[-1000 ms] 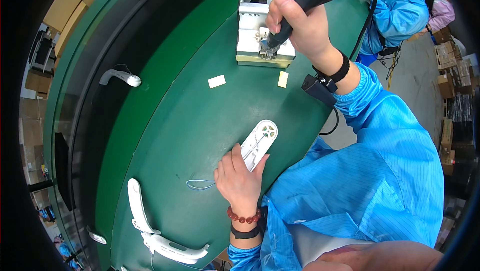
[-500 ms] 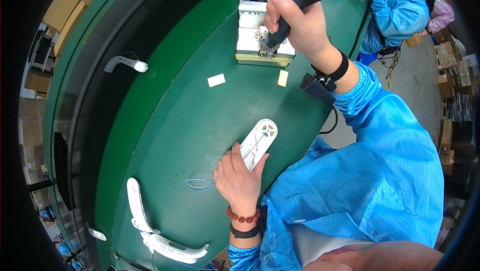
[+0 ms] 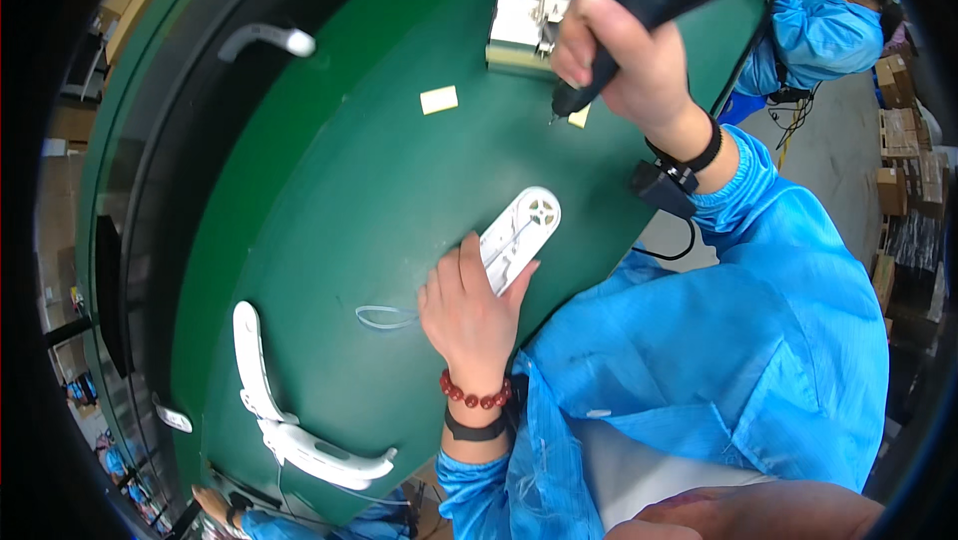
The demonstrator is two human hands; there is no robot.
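- The green tabletop [image 3: 329,241] fills the frame from upper centre to lower left, curving with the lens; I see it much as it lay half a second ago.
- My right hand [image 3: 629,51], at upper centre-right, has a full fist grip around the black power screwdriver [image 3: 649,1]. Its tip now hangs just off the near edge of the metal fixture [image 3: 529,11], beside a small cream pad [image 3: 580,117]; half a second ago the tip stood at the fixture itself, so the tool has drawn back toward me.
- My left hand [image 3: 469,315], at lower centre, lies flat with the fingers pressing the near end of the white plastic housing [image 3: 519,236]; a loose, holding-down grip rather than a closed one. It has not moved.
- The white plastic housing sits mid-frame near the tabletop's right edge, unchanged. Its long axis runs diagonally, the rounded end with the wheel-shaped opening pointing to the upper right, the other end under my fingers at lower left.
- A thin blue-grey wire loop [image 3: 384,317] lies just left of my left hand.
- A second cream pad [image 3: 439,100] rests at upper centre.
- On the dark belt at upper left, a white handle part [image 3: 267,39] has drifted further right than before.
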